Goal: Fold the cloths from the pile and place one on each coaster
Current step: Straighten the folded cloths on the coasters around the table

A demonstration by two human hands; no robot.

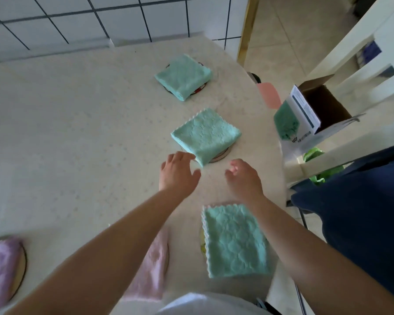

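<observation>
Table: pale cream top with faint speckles, rounded edge on the right, white tiled wall behind it.
Far cloth: mint green, folded to a thick square, quilted plush texture; sits on a round coaster whose dark rim with red marks shows at its near corner.
Middle cloth: mint green, folded square turned like a diamond, scalloped pale edge along the far side; rests on a tan coaster that shows under its near right edge.
Near cloth: mint green, folded rectangle, white scalloped trim along the left and far edges; a yellowish coaster edge shows at its left.
Pink cloth: pale pink, folded, partly hidden by the left forearm.
Lilac cloth: folded, at the left edge, on a coaster with a dark rim.
Left hand: palm down, fingers spread and loose, holds nothing; fingertips just beside the middle cloth's near corner.
Right hand: fingers loosely bent and apart, holds nothing; near the same cloth, not touching.
Cardboard box: open, off the table's right edge.
</observation>
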